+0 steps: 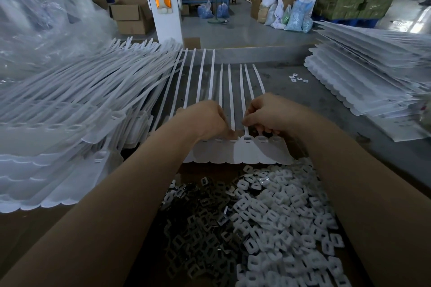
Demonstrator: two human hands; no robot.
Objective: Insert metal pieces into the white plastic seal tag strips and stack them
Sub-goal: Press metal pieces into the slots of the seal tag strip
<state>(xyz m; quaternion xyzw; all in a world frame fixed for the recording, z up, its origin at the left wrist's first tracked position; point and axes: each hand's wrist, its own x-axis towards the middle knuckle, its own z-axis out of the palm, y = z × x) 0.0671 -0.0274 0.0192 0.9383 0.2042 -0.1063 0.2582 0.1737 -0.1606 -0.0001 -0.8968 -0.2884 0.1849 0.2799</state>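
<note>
1. Step in hand: insertion. The seal tag strip (240,151) lies flat on the tabletop (291,100) at frame centre.
2. Left hand (205,121): fingers curled, pressing the strip's slotted heads.
3. Right hand (265,114): fingers pinch at a slot; the piece itself is hidden.
4. Metal pieces (198,228) heaped lower centre.
5. Next, judged: fetch another piece, fill the adjoining slot.

1. A strip of joined white seal tags (238,151) lies flat on the grey table (326,105), tails pointing away from the person.
2. The left hand (205,121) rests curled on the tag heads.
3. The right hand (268,114) pinches at one tag's slot.
4. Dark metal pieces (198,223) and white plastic pieces (284,212) lie heaped nearest the person.
5. Tag stacks lie left (70,105) and right (363,72).
</note>
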